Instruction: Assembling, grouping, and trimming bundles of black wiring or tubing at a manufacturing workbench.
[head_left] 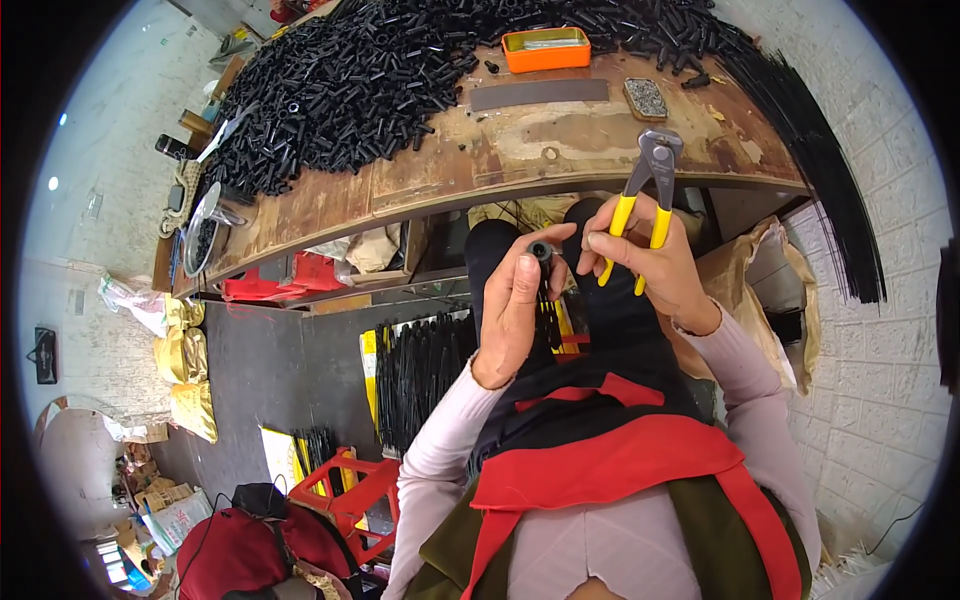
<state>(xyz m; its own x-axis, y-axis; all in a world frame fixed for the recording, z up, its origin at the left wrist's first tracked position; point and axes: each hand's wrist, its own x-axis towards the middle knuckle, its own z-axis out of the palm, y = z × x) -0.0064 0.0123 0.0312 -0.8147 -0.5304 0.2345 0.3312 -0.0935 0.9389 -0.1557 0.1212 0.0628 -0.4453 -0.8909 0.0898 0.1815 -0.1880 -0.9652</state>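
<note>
My left hand [508, 310] is closed round a short black tube [541, 251], its round hollow end turned up at the thumb and fingertips. Dark thin parts show below that hand; whether it holds them too is unclear. In my right hand [662, 262] is a pair of end-cutting pliers [661, 160] with yellow handles, jaws pointing toward the bench. Its handles are spread a little, with my fingers between and around them. The pliers and the tube are apart, both above my lap in front of the bench edge.
A large heap of black tubes [340, 100] covers much of the wooden bench [410, 185]. An orange tin [546, 50], a grey strip [540, 94] and a speckled block [645, 99] lie beside it. Long black rods [820, 160] hang over the right end. A red stool [350, 500] stands lower left.
</note>
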